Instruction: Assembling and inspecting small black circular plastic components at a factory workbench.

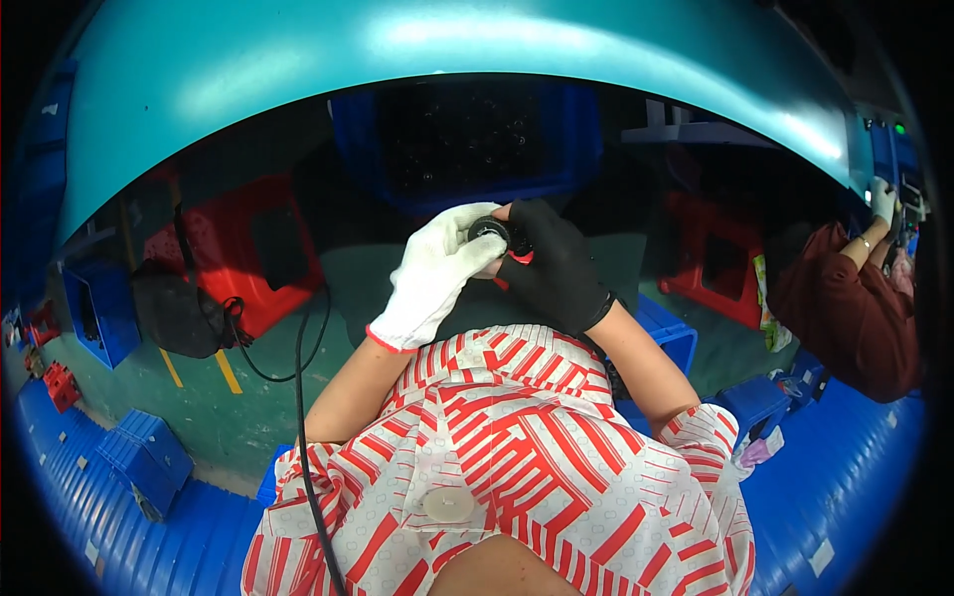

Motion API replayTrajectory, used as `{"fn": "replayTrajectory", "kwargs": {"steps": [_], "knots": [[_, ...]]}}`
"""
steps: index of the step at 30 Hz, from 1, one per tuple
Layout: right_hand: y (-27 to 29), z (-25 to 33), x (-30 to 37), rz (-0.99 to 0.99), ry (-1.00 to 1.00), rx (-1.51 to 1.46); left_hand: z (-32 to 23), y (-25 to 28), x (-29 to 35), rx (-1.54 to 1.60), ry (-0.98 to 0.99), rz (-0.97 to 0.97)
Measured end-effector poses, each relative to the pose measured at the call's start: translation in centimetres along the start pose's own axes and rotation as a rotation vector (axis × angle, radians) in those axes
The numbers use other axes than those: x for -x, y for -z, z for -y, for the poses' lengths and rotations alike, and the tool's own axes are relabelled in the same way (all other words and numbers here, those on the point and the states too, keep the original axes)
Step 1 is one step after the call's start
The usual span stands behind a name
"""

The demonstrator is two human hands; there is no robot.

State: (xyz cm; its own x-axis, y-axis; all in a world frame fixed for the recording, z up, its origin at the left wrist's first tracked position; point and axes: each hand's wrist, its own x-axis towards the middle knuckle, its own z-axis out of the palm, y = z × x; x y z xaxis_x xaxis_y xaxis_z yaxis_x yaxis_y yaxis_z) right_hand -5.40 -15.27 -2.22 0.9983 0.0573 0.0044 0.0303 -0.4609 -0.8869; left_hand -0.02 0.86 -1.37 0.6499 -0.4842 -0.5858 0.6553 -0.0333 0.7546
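Note:
In front of my chest my two hands meet around a small round black part (488,229) with a ring-shaped rim. My left hand (434,266), in a white knit glove with a red cuff edge, has its thumb and fingers closed on the part. On its other side my right hand (558,260), in a black glove with bare fingertips, also closes on it. A bit of red shows by the right fingers; I cannot tell whether it belongs to the part or the glove. The fingers hide much of the part.
Beyond my hands, a blue bin (358,149) holds many small dark pieces under a teal tabletop (298,70). Red plastic stools (253,283) stand left and right. A black cable (301,437) runs down my left side. Another person (855,308) sits at the far right.

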Motion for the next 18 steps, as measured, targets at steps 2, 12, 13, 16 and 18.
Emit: {"fn": "replayTrajectory", "kwargs": {"steps": [2,12,13,16,18], "knots": [[-0.2,0.2,0.1,-0.018,0.057,0.127,0.2,0.1,0.0,-0.111,-0.054,0.014],[0.2,0.1,-0.3,0.064,0.134,0.314,-0.5,-0.7,0.4,-0.206,-0.149,-0.067],[0.3,0.4,-0.4,0.099,0.148,0.337,-0.6,-0.6,0.4,-0.228,-0.141,-0.055],[0.4,0.3,-0.5,0.155,0.184,0.368,-0.4,-0.2,0.4,-0.343,-0.089,-0.038],[0.3,0.0,-0.4,0.175,0.206,0.378,-1.0,-0.4,0.3,-0.365,-0.052,-0.032]]}}
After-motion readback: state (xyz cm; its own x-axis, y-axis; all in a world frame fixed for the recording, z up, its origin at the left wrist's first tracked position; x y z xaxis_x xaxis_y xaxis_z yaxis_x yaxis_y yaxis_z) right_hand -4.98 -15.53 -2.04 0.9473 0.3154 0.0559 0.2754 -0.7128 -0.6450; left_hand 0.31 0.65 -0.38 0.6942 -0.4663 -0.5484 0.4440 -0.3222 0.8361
